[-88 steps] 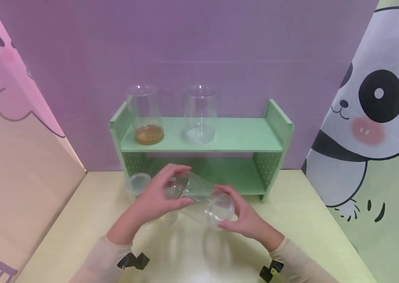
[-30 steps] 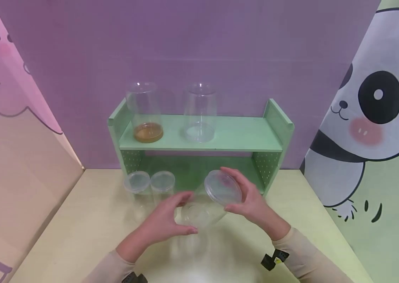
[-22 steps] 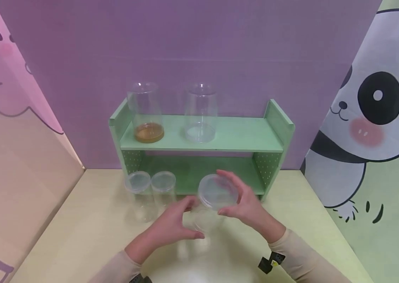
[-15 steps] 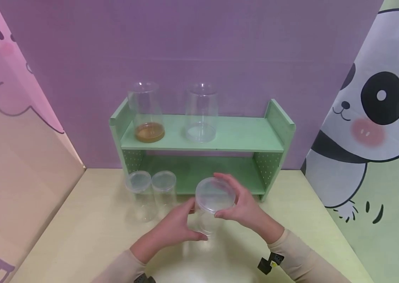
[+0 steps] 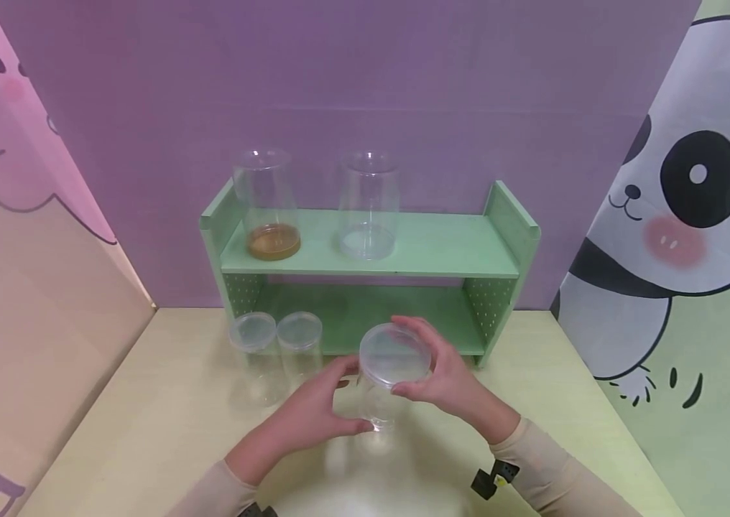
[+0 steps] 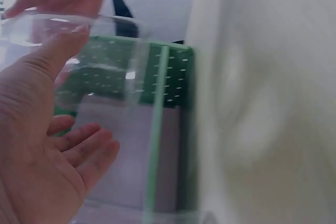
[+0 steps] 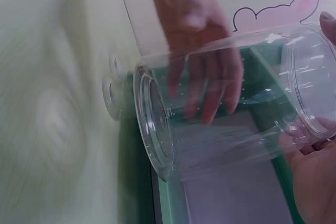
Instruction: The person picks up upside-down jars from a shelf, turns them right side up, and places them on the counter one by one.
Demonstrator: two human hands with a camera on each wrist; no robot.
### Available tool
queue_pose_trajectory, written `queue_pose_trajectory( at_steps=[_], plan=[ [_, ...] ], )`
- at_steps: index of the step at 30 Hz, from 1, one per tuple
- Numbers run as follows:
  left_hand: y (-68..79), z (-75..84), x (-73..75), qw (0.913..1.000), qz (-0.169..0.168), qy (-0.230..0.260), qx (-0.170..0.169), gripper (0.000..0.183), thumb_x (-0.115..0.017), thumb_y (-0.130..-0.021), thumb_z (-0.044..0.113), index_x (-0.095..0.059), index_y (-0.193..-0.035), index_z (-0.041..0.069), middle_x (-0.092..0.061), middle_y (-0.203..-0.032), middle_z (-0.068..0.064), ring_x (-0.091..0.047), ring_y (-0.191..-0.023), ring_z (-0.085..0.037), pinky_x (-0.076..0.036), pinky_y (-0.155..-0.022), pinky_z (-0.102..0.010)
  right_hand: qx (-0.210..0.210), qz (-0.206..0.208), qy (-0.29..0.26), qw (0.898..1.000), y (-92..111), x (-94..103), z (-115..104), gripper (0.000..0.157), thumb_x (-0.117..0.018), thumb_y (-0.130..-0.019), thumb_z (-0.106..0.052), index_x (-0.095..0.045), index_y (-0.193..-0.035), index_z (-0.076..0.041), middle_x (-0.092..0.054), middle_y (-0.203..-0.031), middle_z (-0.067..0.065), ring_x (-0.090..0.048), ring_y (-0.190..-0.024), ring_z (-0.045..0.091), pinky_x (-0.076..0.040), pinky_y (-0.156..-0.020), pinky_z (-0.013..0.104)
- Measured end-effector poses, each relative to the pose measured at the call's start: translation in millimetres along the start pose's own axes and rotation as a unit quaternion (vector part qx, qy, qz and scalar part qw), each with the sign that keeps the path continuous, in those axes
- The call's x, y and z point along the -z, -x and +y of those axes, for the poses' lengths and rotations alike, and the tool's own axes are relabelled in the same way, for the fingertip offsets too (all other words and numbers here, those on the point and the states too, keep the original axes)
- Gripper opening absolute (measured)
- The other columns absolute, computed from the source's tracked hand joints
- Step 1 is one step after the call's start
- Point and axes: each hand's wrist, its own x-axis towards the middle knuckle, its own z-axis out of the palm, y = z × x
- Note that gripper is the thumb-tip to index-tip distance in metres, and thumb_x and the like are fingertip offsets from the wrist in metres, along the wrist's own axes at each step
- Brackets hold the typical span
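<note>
A clear plastic jar (image 5: 378,406) with a translucent lid (image 5: 394,353) stands nearly upright over the table, in front of the green rack. My right hand (image 5: 444,373) grips it at the lid end, thumb in front and fingers round the far side; the right wrist view shows the same hand (image 7: 315,177) at that end. On the jar's lower left is my left hand (image 5: 313,406), fingers loosely extended and thumb tip close to the base. In the left wrist view that hand (image 6: 58,145) has its palm turned up, fingers parted, thumb overlapping the jar.
Two lidded clear jars (image 5: 253,334) (image 5: 300,332) stand on the table to the left, close together. The green two-tier rack (image 5: 449,244) carries a jar with a brown base (image 5: 273,244) and a colourless jar (image 5: 367,244) on top. Walls enclose the table (image 5: 145,416).
The jar has turned from lying slantwise between both hands to nearly upright, lid up. My right hand keeps its grip at the lid; my left hand has just shifted slightly left.
</note>
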Motion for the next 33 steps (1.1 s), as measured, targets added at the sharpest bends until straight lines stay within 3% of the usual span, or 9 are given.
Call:
queue_pose_trajectory(
  at_steps=[9, 14, 18, 21, 23, 28, 31, 33],
  plan=[
    [9.6, 10.9, 37.6, 0.9990, 0.041, 0.019, -0.005, 0.069, -0.094, -0.092, 0.028, -0.060, -0.152, 0.016, -0.066, -0.148, -0.005, -0.067, -0.134, -0.034, -0.056, -0.116, -0.049, 0.002, 0.015, 0.021, 1.000, 0.8, 2.0, 5.7, 0.097, -0.099, -0.075, -0.008, -0.053, -0.160, -0.007, -0.062, -0.151, 0.009, -0.059, -0.131, 0.036, -0.055, -0.106, 0.048],
    [11.2, 10.5, 59.6, 0.9935, 0.098, 0.032, -0.048, 0.044, -0.089, -0.096, 0.014, -0.071, -0.136, 0.011, -0.075, -0.131, -0.004, -0.074, -0.119, -0.027, -0.063, -0.104, -0.045, -0.004, 0.018, 0.023, 1.000, 1.6, 1.9, 7.1, 0.098, -0.100, -0.075, -0.008, -0.053, -0.160, -0.009, -0.061, -0.152, 0.009, -0.058, -0.132, 0.036, -0.055, -0.106, 0.049],
    [12.4, 10.5, 81.8, 0.9813, 0.176, 0.011, -0.077, 0.026, -0.085, -0.098, 0.004, -0.076, -0.122, 0.007, -0.078, -0.117, -0.007, -0.075, -0.105, -0.017, -0.066, -0.090, -0.030, -0.011, 0.019, 0.025, 0.999, 2.5, 1.4, 6.8, 0.098, -0.100, -0.075, -0.008, -0.053, -0.161, -0.011, -0.060, -0.153, 0.009, -0.058, -0.132, 0.036, -0.055, -0.105, 0.052],
    [13.0, 12.9, 101.2, 0.9639, 0.257, -0.011, -0.071, 0.016, -0.081, -0.100, 0.003, -0.078, -0.115, 0.005, -0.079, -0.109, -0.006, -0.073, -0.096, -0.008, -0.062, -0.082, -0.019, -0.012, 0.018, 0.026, 0.999, 2.6, 0.9, 8.0, 0.098, -0.099, -0.076, -0.009, -0.052, -0.162, -0.011, -0.060, -0.154, 0.009, -0.058, -0.132, 0.036, -0.056, -0.105, 0.052],
    [12.1, 12.5, 114.1, 0.9457, 0.319, -0.021, -0.060, 0.011, -0.081, -0.101, 0.005, -0.079, -0.112, 0.004, -0.079, -0.103, 0.001, -0.071, -0.092, -0.003, -0.059, -0.079, -0.015, -0.012, 0.018, 0.027, 0.999, 2.5, 0.5, 9.0, 0.098, -0.099, -0.076, -0.009, -0.052, -0.162, -0.011, -0.060, -0.154, 0.009, -0.058, -0.132, 0.036, -0.056, -0.105, 0.052],
    [4.4, 8.8, 143.1, 0.8838, 0.466, -0.027, -0.033, 0.012, -0.082, -0.100, 0.007, -0.078, -0.108, -0.001, -0.072, -0.094, 0.016, -0.069, -0.084, 0.001, -0.056, -0.077, -0.012, -0.014, 0.017, 0.025, 0.999, 3.0, -0.1, 10.4, 0.098, -0.099, -0.076, -0.008, -0.051, -0.162, -0.008, -0.059, -0.154, 0.009, -0.057, -0.132, 0.036, -0.055, -0.104, 0.053],
    [-2.7, 5.8, 156.4, 0.8580, 0.512, -0.032, -0.028, 0.020, -0.082, -0.100, 0.008, -0.074, -0.114, -0.005, -0.069, -0.099, 0.013, -0.068, -0.088, -0.002, -0.056, -0.079, -0.014, -0.016, 0.015, 0.023, 0.999, 3.1, -0.3, 11.4, 0.098, -0.098, -0.077, -0.009, -0.050, -0.162, -0.006, -0.059, -0.154, 0.009, -0.057, -0.132, 0.036, -0.055, -0.104, 0.053],
    [-8.9, 4.3, 163.1, 0.8528, 0.521, -0.027, -0.026, 0.030, -0.082, -0.099, 0.010, -0.070, -0.122, -0.006, -0.068, -0.107, 0.006, -0.067, -0.094, -0.005, -0.056, -0.082, -0.015, -0.018, 0.015, 0.021, 1.000, 2.8, -0.5, 12.5, 0.097, -0.098, -0.077, -0.010, -0.051, -0.162, -0.007, -0.059, -0.154, 0.009, -0.057, -0.131, 0.037, -0.054, -0.105, 0.054]
  ],
)
